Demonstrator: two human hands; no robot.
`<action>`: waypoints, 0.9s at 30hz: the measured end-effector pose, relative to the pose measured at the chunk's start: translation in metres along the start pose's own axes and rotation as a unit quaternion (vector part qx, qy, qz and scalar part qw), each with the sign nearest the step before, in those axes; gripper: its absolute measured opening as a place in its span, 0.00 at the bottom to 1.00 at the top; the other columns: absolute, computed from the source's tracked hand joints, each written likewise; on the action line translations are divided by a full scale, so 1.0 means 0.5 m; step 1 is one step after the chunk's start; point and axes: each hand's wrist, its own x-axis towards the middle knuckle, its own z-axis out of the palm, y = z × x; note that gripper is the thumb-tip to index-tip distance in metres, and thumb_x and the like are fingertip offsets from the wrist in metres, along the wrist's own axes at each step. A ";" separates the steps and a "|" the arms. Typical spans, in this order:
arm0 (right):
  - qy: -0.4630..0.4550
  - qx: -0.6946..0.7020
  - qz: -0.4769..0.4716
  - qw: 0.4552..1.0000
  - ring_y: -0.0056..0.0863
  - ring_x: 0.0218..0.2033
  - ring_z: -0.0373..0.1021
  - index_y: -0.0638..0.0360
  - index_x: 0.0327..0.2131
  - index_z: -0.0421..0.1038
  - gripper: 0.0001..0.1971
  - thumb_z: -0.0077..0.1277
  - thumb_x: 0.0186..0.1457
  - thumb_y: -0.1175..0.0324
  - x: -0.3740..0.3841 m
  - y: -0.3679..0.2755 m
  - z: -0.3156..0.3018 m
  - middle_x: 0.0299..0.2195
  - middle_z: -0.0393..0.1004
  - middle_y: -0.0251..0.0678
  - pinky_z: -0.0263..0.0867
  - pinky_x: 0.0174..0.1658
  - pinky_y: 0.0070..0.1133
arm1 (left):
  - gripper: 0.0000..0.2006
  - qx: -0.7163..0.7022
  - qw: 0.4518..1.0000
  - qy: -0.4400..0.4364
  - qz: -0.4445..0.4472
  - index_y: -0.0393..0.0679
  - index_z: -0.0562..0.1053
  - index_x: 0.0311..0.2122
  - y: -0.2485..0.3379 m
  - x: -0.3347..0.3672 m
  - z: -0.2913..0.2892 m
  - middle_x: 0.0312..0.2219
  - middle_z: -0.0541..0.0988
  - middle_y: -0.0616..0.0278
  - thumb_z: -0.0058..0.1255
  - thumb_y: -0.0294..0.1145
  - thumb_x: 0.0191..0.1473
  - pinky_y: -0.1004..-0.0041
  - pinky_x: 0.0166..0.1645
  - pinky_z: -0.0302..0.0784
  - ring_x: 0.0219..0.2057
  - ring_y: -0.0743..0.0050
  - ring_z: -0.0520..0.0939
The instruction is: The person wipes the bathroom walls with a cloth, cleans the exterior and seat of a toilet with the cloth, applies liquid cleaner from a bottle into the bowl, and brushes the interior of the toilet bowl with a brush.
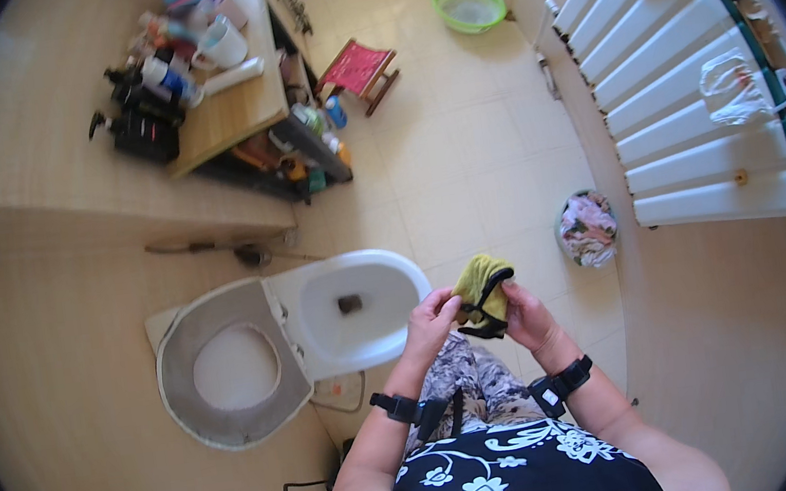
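Between my two hands, in front of my body, is a small yellow-green cloth (481, 276) with black curved strips across it and along its lower edge. Whether the black parts belong to the cloth or are a separate thing, I cannot tell. My left hand (429, 324) pinches the cloth's left side between thumb and fingers. On the other side, my right hand (526, 315) grips its right edge, with some fingers hidden behind it. Close to my left hand is the white toilet bowl (395, 343), with dark matter inside.
The toilet's grey-lined seat and lid (181, 399) are raised against the wall. Ahead on the left stands a wooden shelf (244, 107) crowded with bottles and cups. A red folding stool (357, 67), a green basin (470, 6) and a bucket of clothes (589, 229) stand on the floor. White slatted panels (688, 91) line the right.
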 end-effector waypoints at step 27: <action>0.095 -0.487 -0.024 0.868 0.19 0.40 0.70 0.61 0.47 0.70 0.20 0.59 0.49 0.71 0.480 -0.717 -0.140 0.39 0.76 0.31 0.67 0.44 0.19 | 0.11 -0.060 0.996 0.059 0.005 0.42 0.70 0.45 0.475 0.752 0.258 0.33 0.74 0.71 0.46 0.37 0.62 0.83 0.35 0.70 0.30 0.88 0.73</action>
